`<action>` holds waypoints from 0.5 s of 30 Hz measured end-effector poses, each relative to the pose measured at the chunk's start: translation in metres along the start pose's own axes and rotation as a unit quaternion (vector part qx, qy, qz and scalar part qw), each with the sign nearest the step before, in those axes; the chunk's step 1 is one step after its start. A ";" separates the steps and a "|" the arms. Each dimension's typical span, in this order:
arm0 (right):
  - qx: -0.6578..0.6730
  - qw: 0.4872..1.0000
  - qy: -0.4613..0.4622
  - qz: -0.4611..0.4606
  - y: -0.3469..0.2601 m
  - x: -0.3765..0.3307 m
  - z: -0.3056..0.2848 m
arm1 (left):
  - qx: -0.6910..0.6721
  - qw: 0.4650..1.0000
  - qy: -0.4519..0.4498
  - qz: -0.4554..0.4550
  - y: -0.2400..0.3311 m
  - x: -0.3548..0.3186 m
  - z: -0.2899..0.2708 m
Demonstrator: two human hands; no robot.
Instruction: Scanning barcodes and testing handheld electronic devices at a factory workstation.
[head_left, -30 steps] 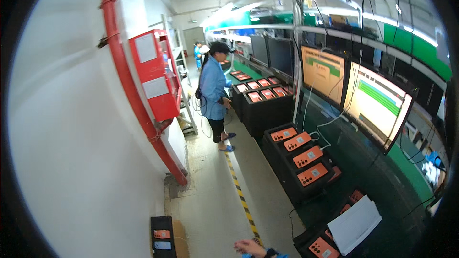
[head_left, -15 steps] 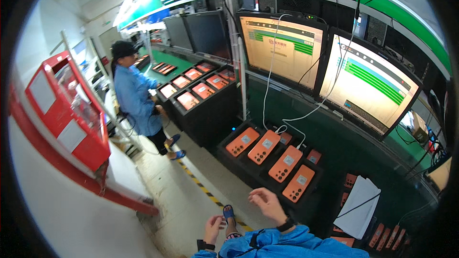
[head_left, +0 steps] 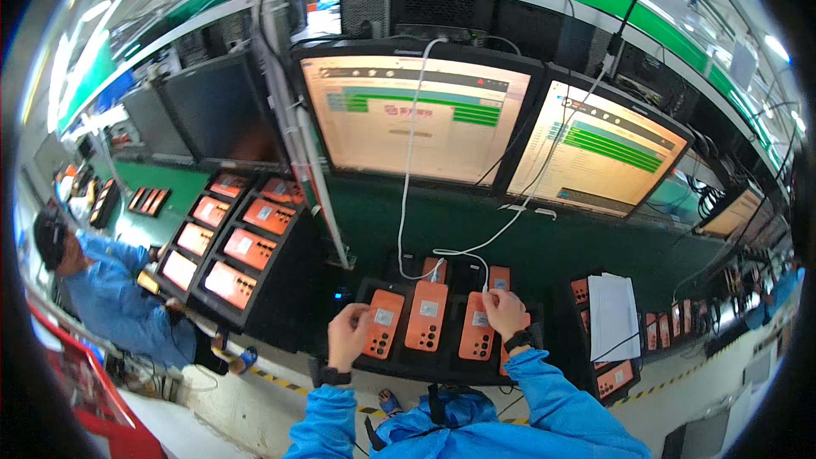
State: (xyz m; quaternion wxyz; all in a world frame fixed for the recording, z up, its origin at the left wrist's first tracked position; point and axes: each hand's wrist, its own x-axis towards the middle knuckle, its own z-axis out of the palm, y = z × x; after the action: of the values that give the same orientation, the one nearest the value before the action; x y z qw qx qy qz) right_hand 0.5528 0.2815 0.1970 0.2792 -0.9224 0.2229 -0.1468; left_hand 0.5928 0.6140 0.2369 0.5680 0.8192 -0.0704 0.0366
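Several orange phones lie back up in a black tray (head_left: 438, 367) at the bench's front edge. My left hand (head_left: 347, 337) is curled at the left edge of the leftmost phone (head_left: 384, 325), its fingertips against that edge. A white cable (head_left: 406, 219) runs down into the top of the second phone (head_left: 427, 316). Another white cable (head_left: 510, 223) leads to the top of the third phone (head_left: 476, 331), where the fingers of my right hand (head_left: 507, 313) close around its plug. That hand and wrist cover most of the rightmost phone (head_left: 527, 320).
Two lit monitors (head_left: 416, 119) (head_left: 599, 144) stand behind the tray. White papers (head_left: 612, 319) cover part of another phone tray at right. A co-worker in blue (head_left: 127, 297) stands at left by black trays of phones (head_left: 246, 248). A metal post (head_left: 310, 153) rises between the stations.
My view has swung left and closer to the bench. Both hands have come from in front of the bench onto the tray, the left to the leftmost phone, the right to the third phone's plug.
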 end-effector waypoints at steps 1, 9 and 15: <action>-0.051 0.999 -0.015 0.010 0.003 0.005 0.014 | 0.025 0.999 -0.021 0.014 0.005 0.018 0.019; -0.159 0.982 0.008 -0.097 -0.001 0.032 0.055 | 0.376 0.896 -0.128 0.200 -0.027 0.090 0.156; -0.020 0.992 0.099 -0.071 -0.038 0.008 0.017 | 0.331 0.926 0.023 0.181 -0.032 0.101 0.167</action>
State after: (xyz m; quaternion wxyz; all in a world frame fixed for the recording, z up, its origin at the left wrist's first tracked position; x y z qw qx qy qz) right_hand 0.5788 0.3132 0.2065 0.2260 -0.9223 0.1859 -0.2525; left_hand 0.6946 0.4616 0.1624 0.2501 0.9328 -0.1883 0.1788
